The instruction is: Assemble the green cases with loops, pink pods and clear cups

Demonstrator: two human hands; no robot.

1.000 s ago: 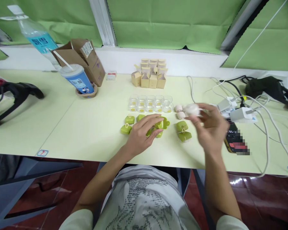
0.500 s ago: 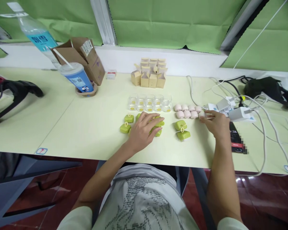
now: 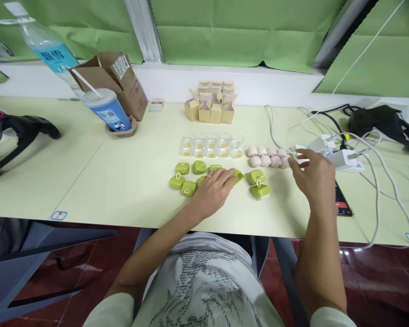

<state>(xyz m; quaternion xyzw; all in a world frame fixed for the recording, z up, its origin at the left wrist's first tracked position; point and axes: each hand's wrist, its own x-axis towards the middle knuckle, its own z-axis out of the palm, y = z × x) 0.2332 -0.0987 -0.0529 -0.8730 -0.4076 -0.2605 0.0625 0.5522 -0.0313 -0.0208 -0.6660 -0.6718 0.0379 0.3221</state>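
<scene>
My left hand (image 3: 214,191) lies palm down with its fingers stretched out over the right end of a group of small green cases (image 3: 199,167) with pale yellow loops. One green case (image 3: 238,176) shows at its fingertips. Two more green cases (image 3: 259,191) sit apart to the right. Beside the right end of two rows of pale pink rounded pieces (image 3: 265,160), my right hand (image 3: 313,177) hovers with thumb and fingers apart and nothing visible between them. Clear plastic cups (image 3: 211,145) with yellow spots stand in two rows behind the green cases.
Small open cardboard boxes (image 3: 216,111) stand at the back. White chargers (image 3: 346,159) with cables and a phone (image 3: 342,202) are by my right hand. On the left are a blue drink cup (image 3: 111,113), a brown carton (image 3: 132,93), a large bottle (image 3: 56,56) and a black strap-like object (image 3: 23,125).
My left hand has slid right, uncovering more green cases on the left. My right hand has drawn back to the right, off the last pink piece.
</scene>
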